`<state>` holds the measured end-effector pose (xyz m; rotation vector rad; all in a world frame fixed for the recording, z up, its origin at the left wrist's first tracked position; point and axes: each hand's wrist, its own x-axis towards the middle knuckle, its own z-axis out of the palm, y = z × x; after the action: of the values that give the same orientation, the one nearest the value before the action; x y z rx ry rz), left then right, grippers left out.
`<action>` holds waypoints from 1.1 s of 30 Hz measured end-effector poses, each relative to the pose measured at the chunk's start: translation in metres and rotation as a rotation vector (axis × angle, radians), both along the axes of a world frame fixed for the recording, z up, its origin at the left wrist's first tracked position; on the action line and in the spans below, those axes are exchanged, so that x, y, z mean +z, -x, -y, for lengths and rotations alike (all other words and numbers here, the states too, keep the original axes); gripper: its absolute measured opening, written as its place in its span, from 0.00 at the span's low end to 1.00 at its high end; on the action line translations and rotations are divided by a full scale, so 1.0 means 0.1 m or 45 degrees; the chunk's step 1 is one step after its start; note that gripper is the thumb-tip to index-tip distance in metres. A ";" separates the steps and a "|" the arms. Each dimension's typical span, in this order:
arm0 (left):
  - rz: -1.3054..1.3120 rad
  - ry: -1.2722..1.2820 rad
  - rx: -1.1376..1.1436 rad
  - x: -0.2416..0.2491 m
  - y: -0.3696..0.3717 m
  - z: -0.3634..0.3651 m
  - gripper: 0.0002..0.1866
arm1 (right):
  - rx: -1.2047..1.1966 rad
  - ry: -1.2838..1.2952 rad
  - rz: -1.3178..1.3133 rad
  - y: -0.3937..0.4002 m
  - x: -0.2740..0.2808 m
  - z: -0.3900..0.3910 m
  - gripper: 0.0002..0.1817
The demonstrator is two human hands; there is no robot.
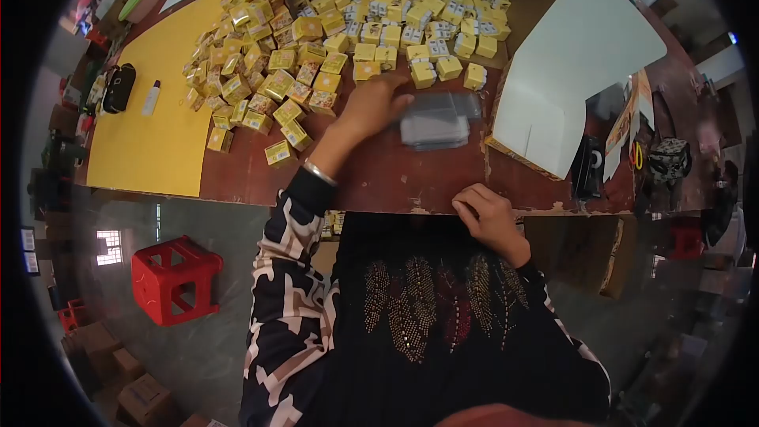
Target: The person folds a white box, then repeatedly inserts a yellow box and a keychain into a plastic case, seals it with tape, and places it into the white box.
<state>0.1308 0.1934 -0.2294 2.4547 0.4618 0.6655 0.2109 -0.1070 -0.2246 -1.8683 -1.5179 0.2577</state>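
My left hand (371, 109) reaches over the red table, just left of a stack of clear plastic sheets (435, 128). Its fingers are bent and close to the small yellow boxes (366, 71) at the front of the pile; what they hold, if anything, is hidden. At the table's front edge rests my right hand (484, 217), fingers curled together, with nothing visible in it. Yellow boxes with white tops (423, 73) lie just beyond the plastic sheets. More printed yellow boxes (277, 83) are heaped to the left.
A yellow sheet (150, 142) covers the table's left part, with a small bottle (152, 98) and a black case (119, 88) on it. At right stand a white-lined carton (545, 111) and yellow-handled scissors (636, 156). A red stool (175, 280) is on the floor.
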 end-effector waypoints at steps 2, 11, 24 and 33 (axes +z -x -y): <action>-0.177 0.079 -0.054 0.00 -0.22 -0.02 0.20 | -0.025 0.028 0.001 0.02 -0.01 0.07 0.02; 0.042 0.109 0.063 0.03 -0.27 0.08 0.15 | -0.188 -0.071 -0.098 -0.07 0.07 0.07 0.04; 0.388 -0.069 0.085 0.46 0.83 0.85 0.07 | 0.051 -0.015 -1.045 -0.21 0.63 -0.56 0.16; 0.315 -0.023 -0.020 0.36 1.16 0.91 0.12 | 0.211 0.327 -1.461 -0.06 0.41 -0.64 0.14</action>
<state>0.0146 0.1028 -0.1931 2.3485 0.3400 0.9550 0.2172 -0.0432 -0.1834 -1.3016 -0.8169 1.3733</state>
